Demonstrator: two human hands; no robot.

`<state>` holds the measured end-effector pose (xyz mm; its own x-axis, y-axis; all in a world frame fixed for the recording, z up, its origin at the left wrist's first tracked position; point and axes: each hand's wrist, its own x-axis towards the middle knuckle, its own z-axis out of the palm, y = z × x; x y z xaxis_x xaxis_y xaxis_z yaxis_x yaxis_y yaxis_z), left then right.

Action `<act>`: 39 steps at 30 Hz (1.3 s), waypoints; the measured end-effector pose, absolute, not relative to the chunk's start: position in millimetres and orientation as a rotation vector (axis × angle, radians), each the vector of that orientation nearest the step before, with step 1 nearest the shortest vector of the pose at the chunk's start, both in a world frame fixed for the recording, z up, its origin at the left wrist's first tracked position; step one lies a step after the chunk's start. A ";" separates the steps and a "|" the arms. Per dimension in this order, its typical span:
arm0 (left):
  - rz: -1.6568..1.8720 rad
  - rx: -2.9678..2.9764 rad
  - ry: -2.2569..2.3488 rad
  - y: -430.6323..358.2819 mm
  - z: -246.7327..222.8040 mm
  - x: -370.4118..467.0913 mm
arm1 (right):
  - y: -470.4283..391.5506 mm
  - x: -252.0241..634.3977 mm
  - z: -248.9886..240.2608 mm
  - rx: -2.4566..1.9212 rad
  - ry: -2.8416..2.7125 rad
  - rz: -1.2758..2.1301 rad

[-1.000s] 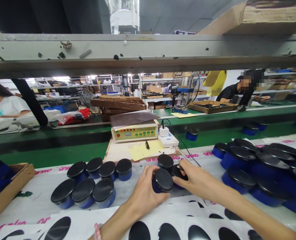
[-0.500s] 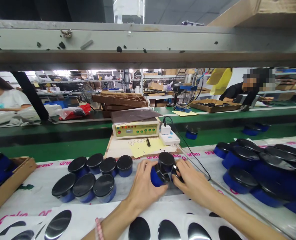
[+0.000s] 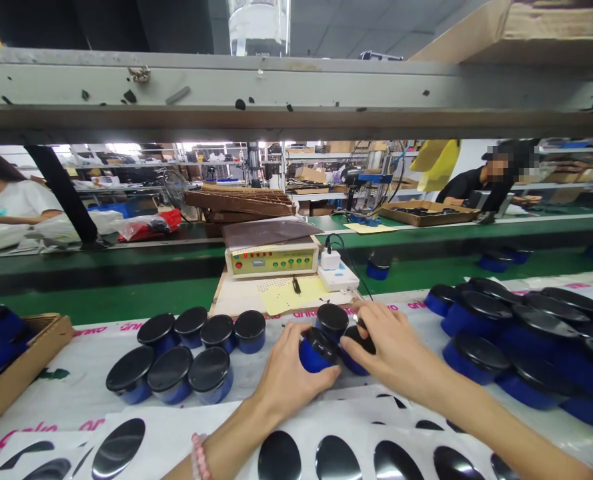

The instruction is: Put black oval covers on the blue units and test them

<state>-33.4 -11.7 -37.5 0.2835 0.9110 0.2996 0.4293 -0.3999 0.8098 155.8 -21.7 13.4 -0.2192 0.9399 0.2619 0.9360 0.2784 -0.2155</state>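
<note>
My left hand is wrapped round a blue round case with a black top, which is tilted. My right hand has its thumb and fingers at the top of a second blue case, just right of the first. Behind them stands another case. Several black-topped blue cases stand in two rows to the left. Below my hands lie white sheets with glossy black ovals.
More blue cases crowd the right side. A cardboard box with cases is at left. Ahead are a control box, a white power strip with cables and a green belt. A shelf beam crosses above. Two people sit beyond.
My right hand has shifted slightly up and right, and the case under it now shows more of its blue side. My left hand still holds its case, turned a little.
</note>
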 end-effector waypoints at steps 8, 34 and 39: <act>0.822 1.918 1.061 -7.3 -51.0 -34.6 | 38.0 155.1 9.8 -1.687 -2.326 0.272; 0.712 1.827 1.118 -3.1 -56.3 -33.8 | 138.1 214.2 30.6 -2.001 -1.653 0.075; 0.773 1.833 1.048 -3.1 -51.9 -36.3 | 139.4 232.5 24.6 -2.075 -1.495 0.043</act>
<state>-36.3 -3.1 -51.9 0.4541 0.8861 0.0929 0.3508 -0.2737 0.8955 232.5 139.4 24.6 0.3727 0.8790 0.2975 0.8606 -0.2075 -0.4651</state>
